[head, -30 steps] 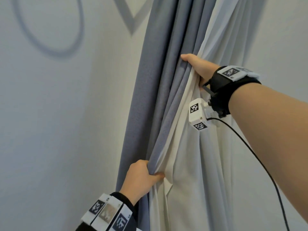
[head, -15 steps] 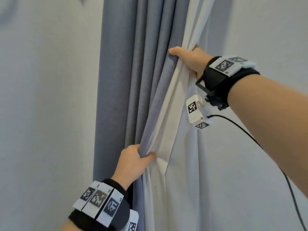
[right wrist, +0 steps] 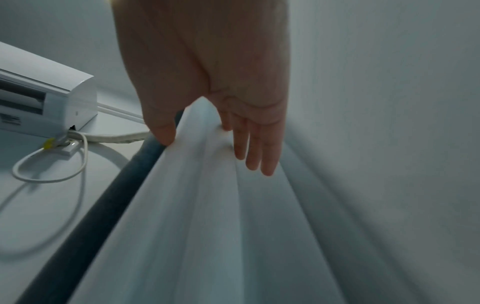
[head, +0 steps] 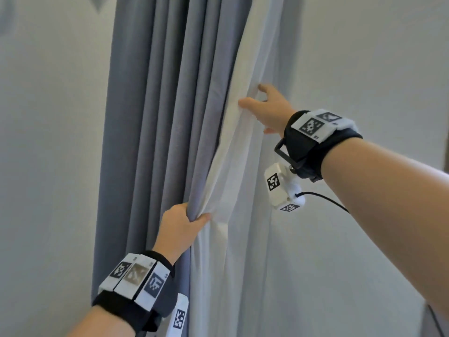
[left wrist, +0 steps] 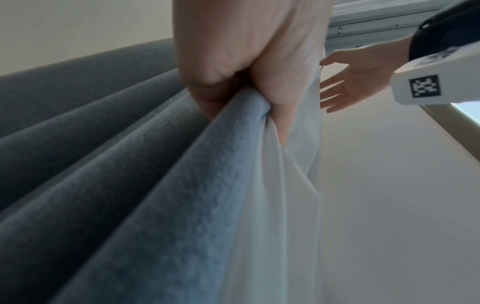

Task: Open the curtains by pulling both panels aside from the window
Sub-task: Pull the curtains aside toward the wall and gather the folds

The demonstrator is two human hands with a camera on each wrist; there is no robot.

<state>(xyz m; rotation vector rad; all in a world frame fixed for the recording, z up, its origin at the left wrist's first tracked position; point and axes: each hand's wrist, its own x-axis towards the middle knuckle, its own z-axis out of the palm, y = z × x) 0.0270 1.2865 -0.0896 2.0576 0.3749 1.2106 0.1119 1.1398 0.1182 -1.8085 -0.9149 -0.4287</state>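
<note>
Grey-blue, felt-like cloth hangs in deep rounded folds down the middle-left of the head view: the curtain [head: 155, 132], bunched against a plain pale wall [head: 48, 147]. Just right of it, touching its edge, falls a thin white sheer [head: 243, 215], smooth and softly pleated, running from the top centre to the bottom of the frame.

Low in the centre, the left hand [head: 178, 229] grips both cloths together, fingers curled round the curtain's edge and the thumb pressed over the sheer. From the left wrist view the fist [left wrist: 233, 67] fills the upper middle, with thick grey folds fanning to the lower left and the white cloth creased under the thumb.

Higher, right of centre, the right hand [head: 267, 110] lies on the sheer with its grip wide: fingers nearly straight and spread, thumb against one pleat, holding nothing. The right wrist view shows the same, fingers [right wrist: 259, 148] flat along a white fold and the thumb tip at the ridge beside the dark curtain edge; whether the forefinger hooks behind the pleat is hard to tell.

In the upper left of that view sits a white boxy air conditioner [right wrist: 46, 98] with a looped white cord [right wrist: 52, 164] below it. Black wristbands [head: 313, 147] with checkered white tags wrap both wrists.
</note>
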